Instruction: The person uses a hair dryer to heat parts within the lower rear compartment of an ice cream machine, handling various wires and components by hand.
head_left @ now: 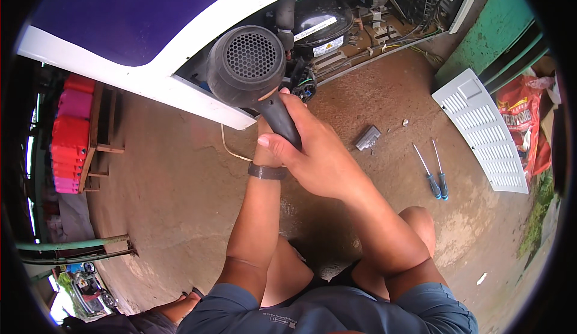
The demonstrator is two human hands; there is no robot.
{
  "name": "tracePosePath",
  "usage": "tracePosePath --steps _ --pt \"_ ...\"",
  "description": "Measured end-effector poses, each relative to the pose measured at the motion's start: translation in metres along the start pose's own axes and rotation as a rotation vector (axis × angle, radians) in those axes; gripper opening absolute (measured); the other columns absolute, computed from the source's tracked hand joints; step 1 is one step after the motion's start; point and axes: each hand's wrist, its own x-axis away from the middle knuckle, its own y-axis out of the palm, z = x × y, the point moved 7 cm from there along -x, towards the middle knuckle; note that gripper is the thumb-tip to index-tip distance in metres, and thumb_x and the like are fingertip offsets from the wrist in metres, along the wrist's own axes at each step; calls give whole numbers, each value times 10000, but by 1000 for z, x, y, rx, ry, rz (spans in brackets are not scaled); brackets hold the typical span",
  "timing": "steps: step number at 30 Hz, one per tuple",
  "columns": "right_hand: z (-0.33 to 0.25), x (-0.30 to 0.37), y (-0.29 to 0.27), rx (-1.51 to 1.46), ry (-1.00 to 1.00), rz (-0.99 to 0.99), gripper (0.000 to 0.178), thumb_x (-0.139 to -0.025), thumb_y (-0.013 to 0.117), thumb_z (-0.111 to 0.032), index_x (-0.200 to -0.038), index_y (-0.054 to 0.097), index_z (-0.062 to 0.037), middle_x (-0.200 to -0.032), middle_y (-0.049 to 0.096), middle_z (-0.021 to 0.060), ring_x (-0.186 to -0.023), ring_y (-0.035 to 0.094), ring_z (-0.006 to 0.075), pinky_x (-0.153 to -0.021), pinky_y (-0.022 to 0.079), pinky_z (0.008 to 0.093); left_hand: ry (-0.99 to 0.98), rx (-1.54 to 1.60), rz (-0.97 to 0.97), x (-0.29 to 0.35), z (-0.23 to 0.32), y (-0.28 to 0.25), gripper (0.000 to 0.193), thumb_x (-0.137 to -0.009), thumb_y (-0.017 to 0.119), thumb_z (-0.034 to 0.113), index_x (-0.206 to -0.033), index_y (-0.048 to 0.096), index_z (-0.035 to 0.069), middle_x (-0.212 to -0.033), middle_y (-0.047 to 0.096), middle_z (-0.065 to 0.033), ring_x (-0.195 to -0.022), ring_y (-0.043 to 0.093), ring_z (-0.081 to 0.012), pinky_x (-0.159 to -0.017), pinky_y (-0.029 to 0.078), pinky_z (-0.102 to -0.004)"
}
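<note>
My right hand [312, 144] is closed around the handle of a black hair dryer [231, 84], whose round mesh grille faces up toward me. Behind the dryer, my left hand [262, 132] reaches forward, its fingers hidden; a dark band circles that wrist. Beyond both hands lies the exposed machine compartment of a white and purple appliance. A black compressor [324, 18] sits inside it among pipes and wiring. Some loose dark wiring [305, 87] shows just past the dryer's handle. A thin pale cord [231, 147] runs by my left wrist.
Two blue-handled screwdrivers [437, 183] and a small grey part [367, 137] lie on the wet brown floor. A white louvred panel [481, 129] leans at the right beside a red bag [523, 117]. Red and pink crates [72, 129] stand left; another person's leg [177, 307] shows lower left.
</note>
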Motion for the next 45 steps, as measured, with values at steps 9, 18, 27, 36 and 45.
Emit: tracePosePath --steps 9,18,27,36,45 --pt "9 -1 -3 -81 43 -61 618 -997 703 -213 -1510 452 22 -1316 648 258 -1241 648 349 -1067 467 397 -11 -148 151 -13 -14 -21 441 -1012 725 406 -1362 596 172 -1084 694 -103 -915 710 -217 -791 610 -380" --pt "1 2 -12 13 21 -34 586 -991 696 -210 -1490 472 -1 -1294 650 260 -1179 665 369 -1039 483 394 121 -532 125 -13 -2 -14 318 -1007 732 419 -1190 621 183 -912 696 -50 -812 699 -181 -697 596 -355" --pt "5 3 -10 -49 4 -29 623 -988 694 -247 -1506 450 -2 -1233 660 272 -1118 676 394 -1000 498 411 242 -422 89 -4 -3 1 276 -1033 709 344 -1255 628 200 -933 698 -12 -811 696 -164 -665 580 -344" --pt "-2 3 -18 -26 60 -14 530 -982 703 -201 -1454 506 -62 -1182 686 171 -1057 657 278 -959 506 379 231 -537 29 -6 -10 -2 451 -980 744 306 -1320 557 76 -1153 669 -41 -998 672 -163 -820 567 -332" --pt "4 3 -6 5 59 19 438 -965 704 -147 -1367 559 -48 -1052 655 55 -929 591 156 -872 509 318 320 -328 169 -3 -6 12 565 -917 793 159 -1300 411 -3 -1137 650 -82 -983 663 -147 -867 573 -296"
